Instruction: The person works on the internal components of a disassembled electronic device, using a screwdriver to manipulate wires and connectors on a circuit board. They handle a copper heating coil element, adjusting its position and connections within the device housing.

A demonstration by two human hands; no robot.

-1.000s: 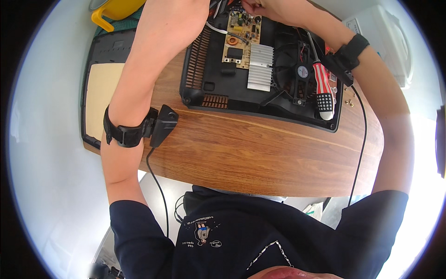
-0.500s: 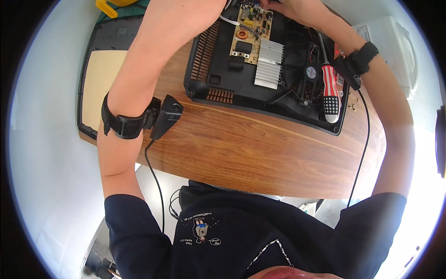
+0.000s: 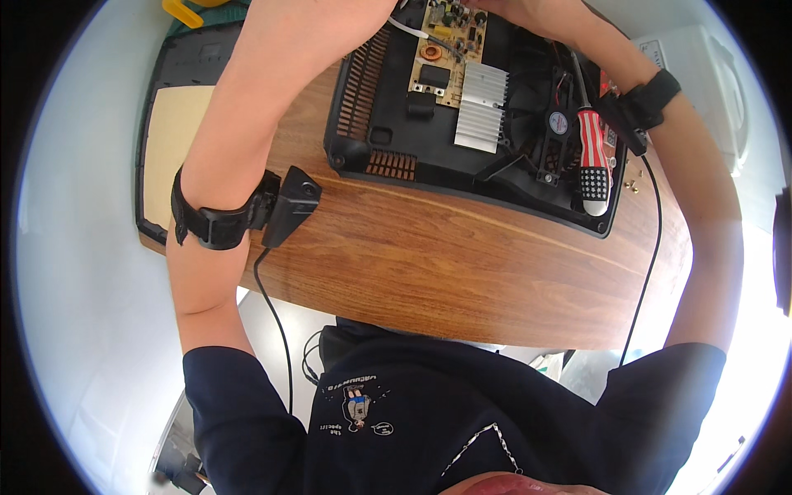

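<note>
An opened black appliance housing [image 3: 429, 186] lies at the far side of the table. Inside it are a tan circuit board [image 3: 450, 70], a finned metal heat sink [image 3: 482, 111] and a black fan [image 3: 532, 107]. My left hand [image 3: 375, 12] is mostly cut off by the top edge, near a white cable [image 3: 406, 30] that runs to the board; its fingers are hidden. Only part of my right hand [image 3: 516, 10] shows, over the board's far end, fingers bent and largely out of frame. A screwdriver [image 3: 592, 153] with a striped, starred handle rests on the housing's right side, untouched.
Several small brass-coloured screws [image 3: 633, 183] lie right of the housing. A black-framed panel with a tan sheet [image 3: 177, 136] is at the left, below a yellow handle [image 3: 183, 12]. A white plastic case [image 3: 701, 95] stands at the right. Cables [image 3: 276, 318] hang from both armbands.
The view has shifted slightly, so the housing and screwdriver appear a little higher and farther right. Both hands stay at the top edge; no clear change in what they hold shows.
</note>
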